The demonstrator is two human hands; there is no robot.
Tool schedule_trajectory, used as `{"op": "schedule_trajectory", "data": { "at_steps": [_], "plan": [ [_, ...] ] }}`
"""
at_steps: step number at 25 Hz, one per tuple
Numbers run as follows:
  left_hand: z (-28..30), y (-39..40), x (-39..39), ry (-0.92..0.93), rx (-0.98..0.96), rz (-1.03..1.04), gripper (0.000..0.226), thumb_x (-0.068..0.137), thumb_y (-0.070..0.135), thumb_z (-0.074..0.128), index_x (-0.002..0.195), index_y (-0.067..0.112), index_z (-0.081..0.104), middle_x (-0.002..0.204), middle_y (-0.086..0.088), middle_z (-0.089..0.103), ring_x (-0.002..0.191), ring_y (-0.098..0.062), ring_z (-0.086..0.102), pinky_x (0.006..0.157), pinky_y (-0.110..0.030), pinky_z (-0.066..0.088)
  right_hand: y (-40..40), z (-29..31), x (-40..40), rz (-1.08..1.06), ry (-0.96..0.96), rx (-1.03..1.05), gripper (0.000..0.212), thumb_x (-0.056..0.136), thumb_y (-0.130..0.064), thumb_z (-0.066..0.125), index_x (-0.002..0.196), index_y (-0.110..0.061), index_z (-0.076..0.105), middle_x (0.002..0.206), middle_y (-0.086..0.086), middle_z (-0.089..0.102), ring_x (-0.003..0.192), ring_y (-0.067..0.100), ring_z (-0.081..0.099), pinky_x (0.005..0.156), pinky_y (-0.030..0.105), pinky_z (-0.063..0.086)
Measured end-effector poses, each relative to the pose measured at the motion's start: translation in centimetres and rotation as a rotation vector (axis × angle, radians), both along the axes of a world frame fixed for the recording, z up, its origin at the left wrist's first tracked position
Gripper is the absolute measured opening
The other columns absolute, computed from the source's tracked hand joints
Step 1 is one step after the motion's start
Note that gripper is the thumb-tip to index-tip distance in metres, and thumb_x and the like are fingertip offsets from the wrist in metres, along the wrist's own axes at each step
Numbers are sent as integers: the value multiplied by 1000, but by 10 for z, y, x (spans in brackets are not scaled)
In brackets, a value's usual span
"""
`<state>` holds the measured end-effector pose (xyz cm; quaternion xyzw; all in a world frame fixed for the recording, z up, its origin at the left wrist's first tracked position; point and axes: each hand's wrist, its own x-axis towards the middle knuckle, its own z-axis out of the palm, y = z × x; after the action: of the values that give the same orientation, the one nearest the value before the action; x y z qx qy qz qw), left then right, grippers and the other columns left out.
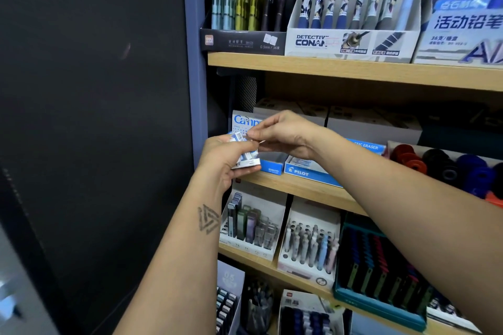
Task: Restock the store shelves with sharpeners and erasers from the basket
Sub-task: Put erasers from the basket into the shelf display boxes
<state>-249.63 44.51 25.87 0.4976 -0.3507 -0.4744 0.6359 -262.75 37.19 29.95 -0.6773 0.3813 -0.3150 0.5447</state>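
Observation:
My left hand [227,156] grips a small stack of blue-and-white wrapped erasers [243,151] in front of the middle wooden shelf [299,185]. From the right, my right hand [283,132] reaches over and pinches the top eraser of that stack between thumb and fingertips. Just behind the hands stands a blue Campus/Kokuyo eraser display box [272,167], its inside mostly hidden by the hands. A blue Pilot eraser box [307,171] sits right of it. The basket is out of view.
The upper shelf [340,68] holds boxes of mechanical pencils. Round red, black and blue items [449,168] fill a tray at the middle shelf's right end. Lower shelves carry lead cases and pens. A dark panel [95,117] borders the shelving on the left.

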Motion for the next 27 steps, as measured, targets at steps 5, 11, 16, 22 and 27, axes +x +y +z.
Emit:
{"op": "schedule_trajectory", "data": {
  "at_steps": [5, 11, 16, 22, 27],
  "plan": [
    [2, -2, 1, 42, 34, -16, 26, 79, -2, 77, 104, -1, 69, 87, -17, 70, 64, -27, 70, 51, -35, 60, -3, 4, -28, -79, -244, 99, 18, 93, 13, 54, 107, 10, 66, 103, 22, 71, 94, 27, 71, 79, 30, 61],
    [7, 0, -22, 26, 39, -151, 33, 76, 0, 82, 105, 1, 65, 89, -17, 69, 70, -29, 70, 52, -36, 60, 8, 4, -51, -58, -217, 79, 21, 91, 12, 58, 109, 9, 66, 97, 19, 73, 87, 24, 74, 75, 29, 62],
    [10, -4, -37, 95, 16, -153, 20, 80, 0, 78, 95, 4, 66, 84, -14, 68, 69, -30, 70, 51, -34, 59, 14, 6, -62, -100, -296, 67, 32, 87, 17, 59, 118, 9, 61, 95, 20, 70, 82, 22, 72, 77, 27, 61],
    [10, -8, -52, 174, -2, -174, 33, 80, -1, 77, 111, 1, 65, 89, -20, 72, 71, -31, 73, 52, -32, 58, 21, 7, -76, -135, -144, -27, 26, 84, 3, 72, 108, -3, 68, 97, 16, 73, 87, 22, 73, 78, 29, 59],
    [9, -12, -54, 202, 5, -114, 58, 77, -4, 79, 128, -2, 52, 89, -22, 70, 67, -33, 74, 51, -34, 58, 20, 4, -87, -229, 9, -224, 23, 78, 1, 80, 97, -1, 67, 95, 23, 73, 80, 24, 72, 69, 30, 61]
  ]
}}
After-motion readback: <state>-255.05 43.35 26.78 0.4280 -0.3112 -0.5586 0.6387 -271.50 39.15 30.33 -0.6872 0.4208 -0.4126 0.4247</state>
